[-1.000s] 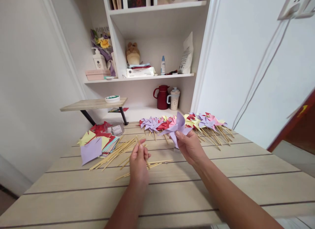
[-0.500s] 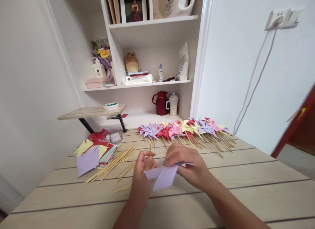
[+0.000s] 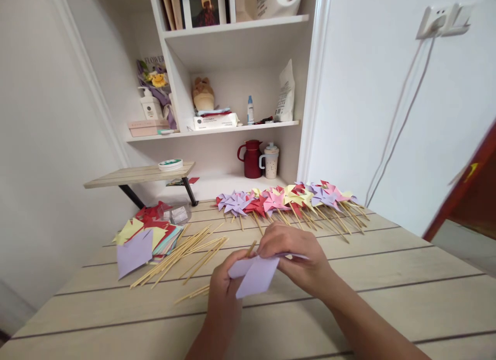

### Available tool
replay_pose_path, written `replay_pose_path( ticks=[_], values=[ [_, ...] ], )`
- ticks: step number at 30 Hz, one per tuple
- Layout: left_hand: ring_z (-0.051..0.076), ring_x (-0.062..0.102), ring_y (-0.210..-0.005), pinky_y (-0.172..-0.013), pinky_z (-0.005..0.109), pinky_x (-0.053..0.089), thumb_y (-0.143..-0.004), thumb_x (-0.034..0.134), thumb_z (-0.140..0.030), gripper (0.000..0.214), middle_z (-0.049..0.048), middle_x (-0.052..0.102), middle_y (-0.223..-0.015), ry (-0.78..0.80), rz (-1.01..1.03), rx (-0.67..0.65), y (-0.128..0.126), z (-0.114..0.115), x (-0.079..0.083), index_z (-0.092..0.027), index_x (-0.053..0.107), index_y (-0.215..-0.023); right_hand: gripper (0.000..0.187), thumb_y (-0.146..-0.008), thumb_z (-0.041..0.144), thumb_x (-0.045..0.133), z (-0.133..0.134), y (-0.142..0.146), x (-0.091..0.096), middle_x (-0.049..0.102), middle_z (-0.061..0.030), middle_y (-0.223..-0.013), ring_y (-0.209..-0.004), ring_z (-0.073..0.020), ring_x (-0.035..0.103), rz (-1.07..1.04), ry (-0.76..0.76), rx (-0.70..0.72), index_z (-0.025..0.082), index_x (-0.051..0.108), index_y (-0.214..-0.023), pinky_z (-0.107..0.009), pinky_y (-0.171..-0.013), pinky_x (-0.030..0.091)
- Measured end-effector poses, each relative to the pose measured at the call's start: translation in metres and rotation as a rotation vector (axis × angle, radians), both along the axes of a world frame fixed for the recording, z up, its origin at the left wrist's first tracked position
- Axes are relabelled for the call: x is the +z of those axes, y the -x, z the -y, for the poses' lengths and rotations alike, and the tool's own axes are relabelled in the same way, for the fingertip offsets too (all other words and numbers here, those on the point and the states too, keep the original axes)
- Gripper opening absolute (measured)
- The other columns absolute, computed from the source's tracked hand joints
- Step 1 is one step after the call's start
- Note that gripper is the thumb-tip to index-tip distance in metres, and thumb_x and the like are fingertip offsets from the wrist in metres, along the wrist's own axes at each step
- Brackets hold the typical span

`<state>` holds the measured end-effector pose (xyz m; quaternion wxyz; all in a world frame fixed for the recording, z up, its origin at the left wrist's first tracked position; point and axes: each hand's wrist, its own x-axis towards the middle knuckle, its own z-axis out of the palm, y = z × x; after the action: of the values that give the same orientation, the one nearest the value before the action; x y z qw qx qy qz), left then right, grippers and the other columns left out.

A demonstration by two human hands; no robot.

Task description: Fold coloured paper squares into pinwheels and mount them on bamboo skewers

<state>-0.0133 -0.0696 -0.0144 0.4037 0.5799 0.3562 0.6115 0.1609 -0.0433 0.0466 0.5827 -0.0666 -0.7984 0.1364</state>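
My right hand is closed on a purple paper pinwheel, pinching it near its middle, with the blades hanging toward me. Behind the paper, my left hand is closed around a thin wooden stick, whose end pokes up beside my right fingertips. The paper partly hides my left fingers, so I cannot tell whether stick and pinwheel are joined. Loose wooden sticks lie on the table just left of my hands.
Finished pinwheels on sticks lie in a row at the back. Coloured paper sheets and a clear plastic box sit at the left, near a small raised wooden stand. A red jug and a cup stand behind.
My left hand has moved right, bringing the stick against the pinwheel's middle; the stick now tilts instead of standing upright. My right hand keeps its hold. The view has shifted slightly.
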Motion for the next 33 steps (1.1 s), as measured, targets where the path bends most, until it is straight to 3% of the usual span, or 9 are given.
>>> replay_pose_path(
  ticks=[3, 9, 14, 20, 24, 27, 30, 33],
  values=[
    [0.021, 0.065, -0.076, -0.070, 0.028, 0.050, -0.079, 0.061, -0.032, 0.025, 0.0057, 0.075, -0.085, -0.045, -0.024, 0.090, -0.007, 0.008, 0.007, -0.019, 0.077, -0.092, 0.019, -0.086, 0.003, 0.063, 0.000, 0.000, 0.000, 0.072, -0.0066, -0.082, -0.077, -0.0187, 0.066, -0.013, -0.003, 0.007, 0.019, 0.069, -0.095, -0.036, -0.070, 0.050],
    [0.018, 0.063, -0.070, -0.065, 0.026, 0.047, -0.079, 0.056, -0.027, 0.024, 0.0035, 0.073, -0.077, -0.048, -0.057, 0.187, -0.015, 0.021, 0.020, -0.019, 0.077, -0.088, 0.020, -0.085, 0.002, 0.063, 0.002, -0.001, 0.000, 0.073, -0.0064, -0.081, -0.075, -0.0184, 0.066, -0.014, -0.001, 0.008, 0.018, 0.069, -0.094, -0.036, -0.069, 0.050],
    [0.014, 0.050, -0.055, -0.055, 0.024, 0.040, -0.077, 0.056, -0.027, 0.025, -0.0010, 0.060, -0.059, -0.034, -0.126, 0.222, -0.009, 0.019, 0.013, -0.018, 0.077, -0.088, 0.016, -0.086, 0.006, 0.064, 0.002, -0.001, 0.000, 0.073, -0.0051, -0.081, -0.074, -0.0180, 0.066, 0.006, 0.019, -0.011, 0.019, 0.069, -0.093, -0.035, -0.068, 0.050],
    [0.014, 0.050, -0.054, -0.052, 0.024, 0.037, -0.077, 0.058, -0.024, 0.024, 0.0010, 0.066, -0.065, -0.062, -0.132, 0.177, -0.004, 0.015, 0.001, -0.019, 0.077, -0.093, 0.014, -0.088, 0.010, 0.063, 0.001, -0.001, -0.002, 0.073, -0.0053, -0.081, -0.074, -0.0184, 0.065, 0.028, 0.027, -0.008, 0.021, 0.069, -0.094, -0.035, -0.069, 0.051],
    [0.015, 0.051, -0.057, -0.055, 0.025, 0.040, -0.079, 0.063, -0.030, 0.021, 0.0025, 0.067, -0.069, -0.034, -0.070, 0.201, -0.006, 0.016, 0.002, -0.019, 0.076, -0.091, 0.011, -0.089, 0.013, 0.063, 0.001, 0.001, -0.001, 0.073, -0.0056, -0.080, -0.073, -0.0187, 0.065, 0.033, 0.024, -0.001, 0.021, 0.069, -0.093, -0.036, -0.068, 0.051],
    [0.014, 0.049, -0.056, -0.054, 0.023, 0.039, -0.081, 0.065, -0.043, 0.026, 0.0008, 0.060, -0.063, 0.068, 0.054, 0.137, -0.009, 0.014, 0.008, -0.019, 0.073, -0.087, 0.007, -0.091, 0.017, 0.063, 0.002, 0.001, -0.002, 0.073, -0.0062, -0.079, -0.073, -0.0187, 0.065, 0.024, 0.035, 0.016, 0.021, 0.070, -0.092, -0.036, -0.069, 0.052],
    [0.008, 0.032, -0.044, -0.044, 0.020, 0.027, -0.081, 0.065, -0.054, 0.037, -0.0065, 0.041, -0.052, 0.283, 0.241, -0.049, -0.008, 0.008, 0.012, -0.019, 0.068, -0.086, 0.005, -0.091, 0.021, 0.065, 0.002, 0.002, -0.003, 0.073, -0.0067, -0.079, -0.073, -0.0186, 0.066, 0.008, 0.084, 0.090, 0.020, 0.070, -0.090, -0.036, -0.070, 0.054],
    [0.006, 0.025, -0.042, -0.041, 0.019, 0.021, -0.077, 0.068, -0.057, 0.040, -0.0085, 0.035, -0.051, 0.339, 0.327, -0.146, -0.006, 0.005, 0.013, -0.018, 0.066, -0.084, 0.003, -0.089, 0.021, 0.067, 0.001, 0.002, -0.005, 0.072, -0.0059, -0.077, -0.071, -0.0179, 0.066, 0.022, 0.122, 0.138, 0.020, 0.070, -0.089, -0.034, -0.068, 0.054]
  ],
)
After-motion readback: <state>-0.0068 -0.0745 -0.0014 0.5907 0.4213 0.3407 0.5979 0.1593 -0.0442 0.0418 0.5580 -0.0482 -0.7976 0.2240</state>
